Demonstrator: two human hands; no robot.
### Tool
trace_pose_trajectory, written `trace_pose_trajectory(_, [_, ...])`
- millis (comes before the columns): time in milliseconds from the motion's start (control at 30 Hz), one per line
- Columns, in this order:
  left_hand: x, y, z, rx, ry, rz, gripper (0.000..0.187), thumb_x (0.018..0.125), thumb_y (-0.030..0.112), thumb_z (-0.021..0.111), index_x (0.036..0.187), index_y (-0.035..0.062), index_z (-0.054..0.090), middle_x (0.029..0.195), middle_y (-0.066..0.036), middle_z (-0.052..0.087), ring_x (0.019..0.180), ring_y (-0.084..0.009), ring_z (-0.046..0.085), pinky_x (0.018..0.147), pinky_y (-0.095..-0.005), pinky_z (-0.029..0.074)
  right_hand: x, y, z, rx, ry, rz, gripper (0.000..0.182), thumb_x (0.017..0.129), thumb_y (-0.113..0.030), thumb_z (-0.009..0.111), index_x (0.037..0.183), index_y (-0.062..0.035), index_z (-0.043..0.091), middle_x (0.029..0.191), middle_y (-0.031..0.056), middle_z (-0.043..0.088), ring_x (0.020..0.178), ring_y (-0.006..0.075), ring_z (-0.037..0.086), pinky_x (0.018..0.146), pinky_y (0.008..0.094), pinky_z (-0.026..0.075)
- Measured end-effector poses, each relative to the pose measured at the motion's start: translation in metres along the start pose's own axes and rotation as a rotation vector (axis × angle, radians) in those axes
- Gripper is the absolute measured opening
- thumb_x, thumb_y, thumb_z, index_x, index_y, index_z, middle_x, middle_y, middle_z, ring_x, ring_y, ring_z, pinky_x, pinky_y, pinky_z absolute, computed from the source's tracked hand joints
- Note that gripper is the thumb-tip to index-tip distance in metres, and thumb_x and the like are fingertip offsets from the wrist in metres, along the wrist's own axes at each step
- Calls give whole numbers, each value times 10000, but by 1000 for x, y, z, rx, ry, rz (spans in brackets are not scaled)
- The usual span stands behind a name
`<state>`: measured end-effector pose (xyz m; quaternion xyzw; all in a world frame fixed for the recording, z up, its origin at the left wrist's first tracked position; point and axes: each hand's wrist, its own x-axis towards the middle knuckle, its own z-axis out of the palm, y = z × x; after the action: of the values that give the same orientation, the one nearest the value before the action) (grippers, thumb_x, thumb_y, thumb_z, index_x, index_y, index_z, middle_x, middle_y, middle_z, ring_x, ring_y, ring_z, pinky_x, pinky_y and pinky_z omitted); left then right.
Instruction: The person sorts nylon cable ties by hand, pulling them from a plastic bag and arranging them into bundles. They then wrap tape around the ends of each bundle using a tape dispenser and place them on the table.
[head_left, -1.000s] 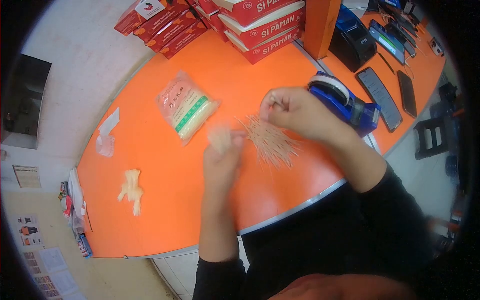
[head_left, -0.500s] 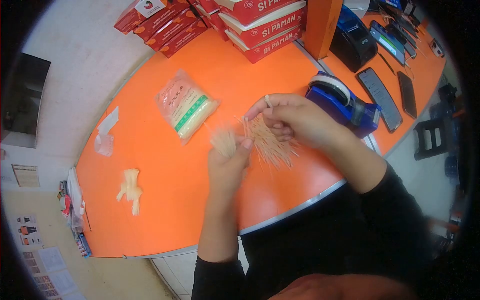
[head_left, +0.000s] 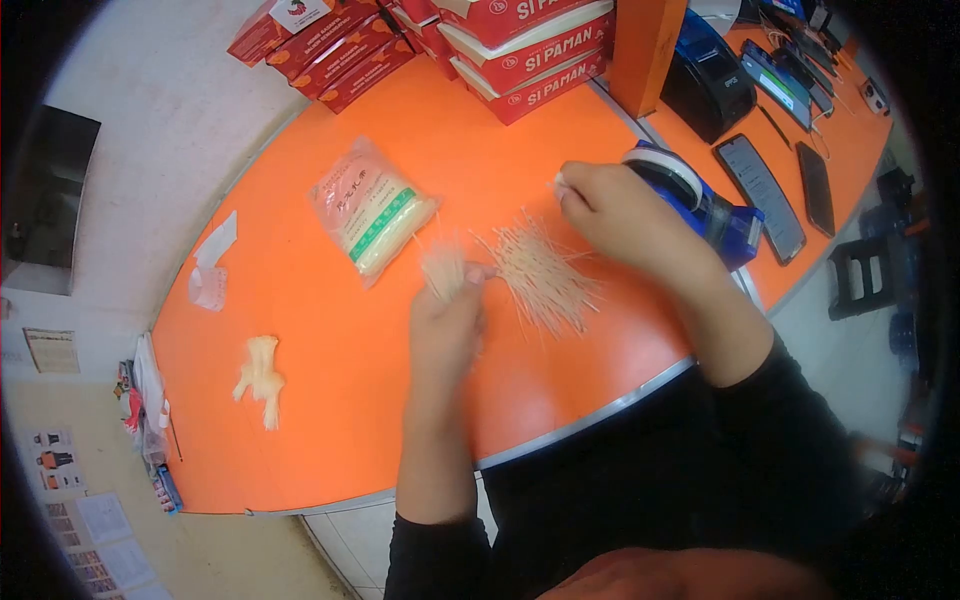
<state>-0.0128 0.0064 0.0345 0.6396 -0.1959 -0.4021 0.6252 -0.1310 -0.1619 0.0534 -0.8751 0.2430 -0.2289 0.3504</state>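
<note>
My left hand [head_left: 447,310] is closed around a bundle of thin pale strips [head_left: 443,275], their ends fanning out above the thumb. Beside its fingertips, a loose pile of similar pale strips [head_left: 540,275] lies spread on the orange table [head_left: 340,420]. My right hand [head_left: 615,205] is up and to the right of that pile, its fingers curled in a pinch. A small whitish bit shows at those fingertips, too small to name. Left of the hands lies a clear plastic packet [head_left: 370,215] with a green stripe, filled with pale strips.
A yellowish bunch [head_left: 260,380] and a torn paper piece [head_left: 212,265] lie at the left. Red boxes [head_left: 530,60] are stacked at the back beside an orange post [head_left: 645,60]. A blue tape dispenser [head_left: 725,235], phones [head_left: 760,195] and a black device [head_left: 705,85] occupy the right side.
My right hand has moved up and right, away from my left hand, uncovering the loose pile. My left hand keeps its bundle and has shifted slightly left.
</note>
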Motion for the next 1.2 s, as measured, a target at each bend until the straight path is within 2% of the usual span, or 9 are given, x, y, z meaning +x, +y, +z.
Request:
trace_pose_trajectory(67, [0,0,0,69,32,3,181,843,192,519,837,12,534,511,41,337,422,-59,277,410,-214,247,0,3,5,-279,-147,127,169,809,-112,451,795,40,522,764,209,564,751,342,546,661,378,425])
trace_pose_trajectory(267, [1,-1,-1,57,34,2,177,838,192,529,857,16,535,511,45,335,429,-57,280,408,-215,248,-3,9,21,-180,-393,118,268,793,-193,461,831,44,579,803,245,578,792,365,568,730,422,444])
trace_pose_trajectory(367, [4,-4,-9,88,66,18,179,840,196,528,883,21,537,539,48,355,438,-45,286,408,-208,253,-6,0,20,-212,-332,117,359,796,-287,478,838,54,581,798,244,583,787,358,574,732,417,449])
trace_pose_trajectory(433, [13,-12,-23,510,216,212,217,844,215,504,929,17,533,601,-37,487,478,-130,450,457,-268,361,-5,-10,15,-281,-337,197,411,795,-339,482,839,57,581,819,243,585,804,349,576,736,411,450])
trace_pose_trajectory(467, [10,-6,-25,510,222,220,217,844,215,504,929,17,533,601,-37,487,478,-130,450,457,-268,361,-5,-15,14,-350,-346,277,463,793,-390,485,840,60,582,840,242,587,820,340,579,740,405,451])
trace_pose_trajectory(533, [5,7,-26,957,328,207,246,826,224,483,917,-3,511,780,-179,601,734,-330,583,663,-403,445,-7,-26,22,-387,-346,306,477,781,-410,510,886,52,566,881,228,573,849,331,563,738,391,446])
trace_pose_trajectory(700, [9,3,-37,1180,387,68,294,814,234,468,1012,18,488,860,-235,581,806,-378,564,679,-441,439,-34,-38,67,-632,-250,177,538,727,-448,574,968,31,520,909,177,533,861,310,528,724,384,440])
trace_pose_trajectory(967, [18,-6,-37,1228,430,23,326,807,212,457,1079,33,453,910,-197,591,845,-343,572,707,-442,446,-50,6,77,-659,-78,-141,138,697,-51,493,826,-5,481,821,151,527,769,275,529,679,382,424])
trace_pose_trajectory(1200, [28,-23,-36,1307,485,174,218,785,129,467,969,21,510,912,-159,576,858,-317,568,708,-440,437,-57,16,65,-685,-55,-245,125,691,-53,485,799,7,475,768,155,533,727,290,529,654,391,408])
